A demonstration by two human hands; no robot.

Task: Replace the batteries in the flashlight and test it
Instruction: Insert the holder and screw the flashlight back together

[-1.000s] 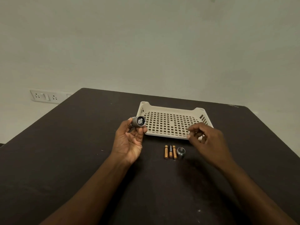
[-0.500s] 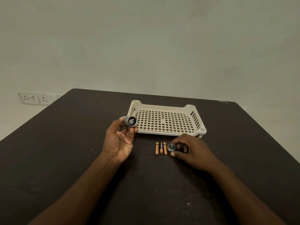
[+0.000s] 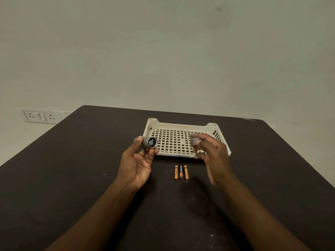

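Head cam shows your left hand [image 3: 137, 165] pinching the flashlight [image 3: 149, 142] body left of frame center, its open end facing the camera. Your right hand [image 3: 212, 153] is blurry but it's pinching the small metal end cap [image 3: 193, 142] in its fingertips, up over the right part of the cream basket [image 3: 154, 122]. Three batteries [image 3: 181, 172] lie side by side on the dark table [image 3: 72, 178], just below the basket, between your two hands. There's a wall socket [image 3: 39, 115] at far left.
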